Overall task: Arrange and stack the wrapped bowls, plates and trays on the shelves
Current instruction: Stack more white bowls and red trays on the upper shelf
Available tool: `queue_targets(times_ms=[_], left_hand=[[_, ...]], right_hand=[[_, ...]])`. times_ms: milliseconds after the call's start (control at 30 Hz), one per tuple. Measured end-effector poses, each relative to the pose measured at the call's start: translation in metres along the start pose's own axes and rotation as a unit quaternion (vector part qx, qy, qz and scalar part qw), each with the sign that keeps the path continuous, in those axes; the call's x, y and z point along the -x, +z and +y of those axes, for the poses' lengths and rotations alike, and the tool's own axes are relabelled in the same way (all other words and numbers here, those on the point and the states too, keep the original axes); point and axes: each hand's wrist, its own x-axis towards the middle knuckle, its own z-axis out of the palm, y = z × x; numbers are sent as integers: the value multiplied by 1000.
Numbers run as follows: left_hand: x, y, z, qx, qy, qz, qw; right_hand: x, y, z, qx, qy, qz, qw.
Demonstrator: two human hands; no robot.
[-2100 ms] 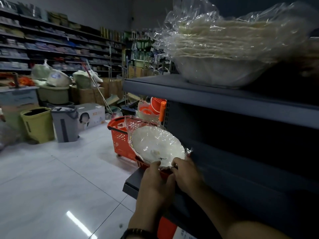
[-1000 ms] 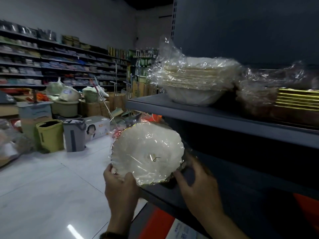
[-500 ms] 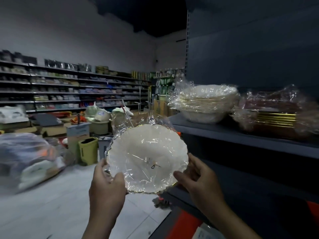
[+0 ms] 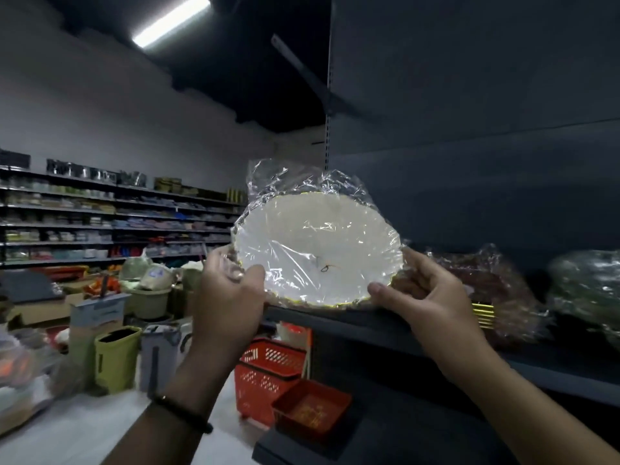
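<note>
White scalloped bowl (image 4: 318, 253), gold rim, crinkly clear wrap. Left hand (image 4: 228, 297) and right hand (image 4: 426, 297) pinch its edges at the shelf (image 4: 369, 322) lip. It's higher than half a second ago.

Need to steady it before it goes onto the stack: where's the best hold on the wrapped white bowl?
Take the wrapped white bowl by its rim at opposite ends, as the left hand and right hand do now, coming from below. It is wide and shallow, tilted toward the camera, and the loose film above offers no firm grip.
</note>
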Motion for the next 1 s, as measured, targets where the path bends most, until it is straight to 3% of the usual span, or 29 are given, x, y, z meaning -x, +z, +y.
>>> queue_targets(times_ms=[233,500,667,833,933,1000], left_hand=[[-78,90,5,6,56,-46,997],[-124,163,-41,-3,3,-58,998],[-142,185,-62,-11,-9,-53,999],[-153,191,-80,-137,-8,-106,985],[-148,194,-89,-214,-28,-179,960],[-147,198,-96,-218,-14,-184,958]], right_hand=[[-93,-47,-6,134,-24,19,990],[-172,-68,48,195,97,10,976],[-197,-64,81,242,113,8,964],[-211,-66,111,287,105,-13,952],[-209,-66,125,342,155,-47,925],[-209,-65,133,372,171,-56,910]])
